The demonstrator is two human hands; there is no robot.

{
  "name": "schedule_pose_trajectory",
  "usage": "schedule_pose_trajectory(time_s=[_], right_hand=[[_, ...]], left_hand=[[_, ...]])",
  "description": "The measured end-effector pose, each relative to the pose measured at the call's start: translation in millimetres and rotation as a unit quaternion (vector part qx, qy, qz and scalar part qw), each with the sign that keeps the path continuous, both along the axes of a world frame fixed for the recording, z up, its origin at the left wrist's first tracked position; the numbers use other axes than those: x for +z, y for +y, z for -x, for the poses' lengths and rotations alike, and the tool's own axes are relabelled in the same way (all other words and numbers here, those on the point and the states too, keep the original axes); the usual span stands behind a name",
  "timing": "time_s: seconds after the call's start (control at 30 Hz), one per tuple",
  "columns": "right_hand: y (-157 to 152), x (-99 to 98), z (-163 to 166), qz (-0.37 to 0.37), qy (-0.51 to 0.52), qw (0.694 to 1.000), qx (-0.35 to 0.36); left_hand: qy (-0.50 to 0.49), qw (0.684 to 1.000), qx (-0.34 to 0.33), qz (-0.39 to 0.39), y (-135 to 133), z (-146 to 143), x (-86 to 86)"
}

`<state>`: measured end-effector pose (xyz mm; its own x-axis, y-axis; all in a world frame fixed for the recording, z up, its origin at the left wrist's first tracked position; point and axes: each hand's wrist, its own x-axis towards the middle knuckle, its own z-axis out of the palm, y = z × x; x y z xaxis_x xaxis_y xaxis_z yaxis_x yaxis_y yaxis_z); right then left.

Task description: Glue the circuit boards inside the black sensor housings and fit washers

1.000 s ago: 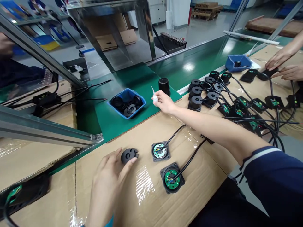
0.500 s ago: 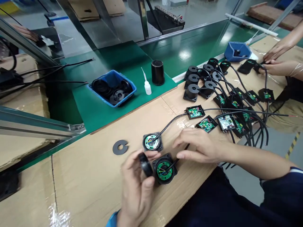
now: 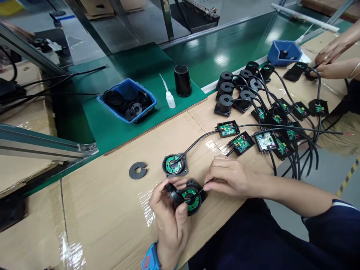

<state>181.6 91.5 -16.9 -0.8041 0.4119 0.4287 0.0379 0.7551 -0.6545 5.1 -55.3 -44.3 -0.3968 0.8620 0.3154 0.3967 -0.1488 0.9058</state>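
Observation:
My left hand [image 3: 170, 219] is closed on a round black cap [image 3: 173, 192], held tilted against the near black base with a green circuit board [image 3: 192, 200]. My right hand [image 3: 229, 176] pinches the black cable [image 3: 203, 189] where it leaves that base. A second base with a green board [image 3: 174, 165] lies just beyond, its cable running right to a small open circuit box [image 3: 228, 129]. A flat black notched washer [image 3: 137, 170] lies to the left on the cardboard-covered bench [image 3: 107, 210].
A blue tray of black caps [image 3: 127, 99], a small white glue bottle [image 3: 169, 98] and a black cup [image 3: 182, 80] stand on the green mat. Several cabled black housings and circuit boxes [image 3: 261, 112] crowd the right. Another person's hands [image 3: 332, 56] work beside a blue bin [image 3: 282, 52].
My right hand left the glue bottle on the mat and came down to the near base's cable. My left hand took a black cap and brought it against that base.

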Motion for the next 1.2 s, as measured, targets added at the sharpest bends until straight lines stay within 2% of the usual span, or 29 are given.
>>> schedule_pose_trajectory(time_s=[0.1,0.17,0.33,0.4,0.53,0.73,0.8,0.9,1.0,1.07,1.2], right_hand=[[3,0.3,1,0.04,-0.02,0.999,0.005],[5,1.2,2,0.055,-0.031,0.998,0.007],[9,3.7,4,0.074,-0.036,0.996,0.021],[11,4.3,5,0.075,-0.035,0.996,0.028],[12,3.3,4,0.073,-0.038,0.996,0.032],[12,-0.1,5,0.07,-0.028,0.996,0.037],[11,1.1,3,0.043,-0.021,0.999,0.025],[4,4.0,-1,-0.1,0.034,0.994,-0.029],[-7,2.4,-2,-0.218,0.099,0.971,-0.001],[-15,-2.2,0,-0.232,0.118,0.965,0.033],[-26,-11.7,5,-0.222,0.074,0.972,0.016]], left_hand=[[0.082,0.993,0.037,0.073,-14,11,15.9],[0.151,0.982,0.034,0.106,-22,19,31.0],[0.331,0.939,-0.034,0.083,-23,26,58.9],[0.385,0.919,-0.06,0.06,-17,24,61.9],[0.454,0.886,-0.073,0.061,-6,20,60.7],[0.509,0.851,-0.103,0.074,-5,26,59.6],[0.518,0.843,-0.122,0.077,-6,28,59.9],[0.513,0.844,-0.134,0.08,-6,28,60.5],[0.511,0.843,-0.139,0.091,-5,25,61.0],[0.518,0.837,-0.15,0.092,-5,25,60.2],[0.558,0.805,-0.189,0.078,-9,30,54.2]])
